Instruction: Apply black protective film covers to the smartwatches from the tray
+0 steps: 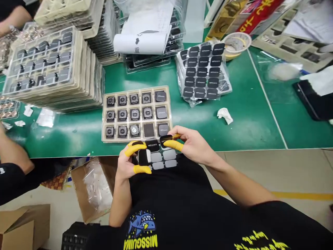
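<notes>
My left hand, in yellow finger cots, is closed around a square black watch body and the left side of a sticker sheet. The sheet has black labelled pieces along its top and grey ones below. My right hand, also in yellow finger cots, pinches a black sticker at the sheet's upper right corner. Just beyond my hands lies a beige tray with several watch bodies in its cells. Its right column shows black labelled faces; one front cell looks flat and dark.
Stacked filled trays stand at the left. Behind are papers on more trays. Sticker sheets lie beside tape rolls at the back right. A crumpled paper is on the green table. Another person's arm is at left.
</notes>
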`<action>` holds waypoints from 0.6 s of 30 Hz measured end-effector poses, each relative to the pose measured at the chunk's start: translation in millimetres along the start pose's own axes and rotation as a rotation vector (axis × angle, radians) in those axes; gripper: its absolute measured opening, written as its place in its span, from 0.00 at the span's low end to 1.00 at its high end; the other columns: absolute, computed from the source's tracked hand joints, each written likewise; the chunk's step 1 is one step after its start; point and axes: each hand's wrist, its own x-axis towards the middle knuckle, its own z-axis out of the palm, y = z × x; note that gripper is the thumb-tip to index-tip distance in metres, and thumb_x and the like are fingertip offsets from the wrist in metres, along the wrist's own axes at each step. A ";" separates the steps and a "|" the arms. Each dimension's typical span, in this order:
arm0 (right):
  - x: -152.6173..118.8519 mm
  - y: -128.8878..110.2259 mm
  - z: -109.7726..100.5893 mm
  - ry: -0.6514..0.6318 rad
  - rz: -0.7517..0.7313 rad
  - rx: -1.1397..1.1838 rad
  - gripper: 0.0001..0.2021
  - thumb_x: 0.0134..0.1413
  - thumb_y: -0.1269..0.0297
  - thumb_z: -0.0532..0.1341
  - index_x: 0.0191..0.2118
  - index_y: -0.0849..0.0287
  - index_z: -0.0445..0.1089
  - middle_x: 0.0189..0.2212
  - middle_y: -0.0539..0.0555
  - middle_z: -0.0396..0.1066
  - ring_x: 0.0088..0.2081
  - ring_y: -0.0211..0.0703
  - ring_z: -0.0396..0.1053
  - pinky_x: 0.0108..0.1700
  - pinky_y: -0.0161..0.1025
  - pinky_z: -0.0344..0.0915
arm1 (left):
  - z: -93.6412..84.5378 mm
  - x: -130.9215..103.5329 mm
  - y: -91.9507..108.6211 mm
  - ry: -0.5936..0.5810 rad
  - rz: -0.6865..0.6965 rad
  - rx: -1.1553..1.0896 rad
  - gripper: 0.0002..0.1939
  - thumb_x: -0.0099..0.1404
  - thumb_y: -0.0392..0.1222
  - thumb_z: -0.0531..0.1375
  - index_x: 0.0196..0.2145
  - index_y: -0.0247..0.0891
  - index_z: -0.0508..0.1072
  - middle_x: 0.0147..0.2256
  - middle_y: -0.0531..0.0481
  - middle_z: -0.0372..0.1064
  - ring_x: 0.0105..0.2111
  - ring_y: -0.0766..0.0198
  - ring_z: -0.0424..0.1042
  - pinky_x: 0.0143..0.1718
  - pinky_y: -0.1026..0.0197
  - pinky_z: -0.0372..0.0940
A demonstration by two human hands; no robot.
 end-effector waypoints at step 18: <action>-1.8 19.2 -9.1 0.060 -0.494 -0.470 0.07 0.72 0.68 0.66 0.50 0.49 0.80 0.42 0.52 0.85 0.40 0.48 0.82 0.44 0.46 0.78 | 8.8 -3.0 4.0 0.074 -0.017 0.035 0.44 0.36 0.70 0.83 0.46 0.39 0.89 0.39 0.43 0.85 0.38 0.51 0.85 0.43 0.54 0.81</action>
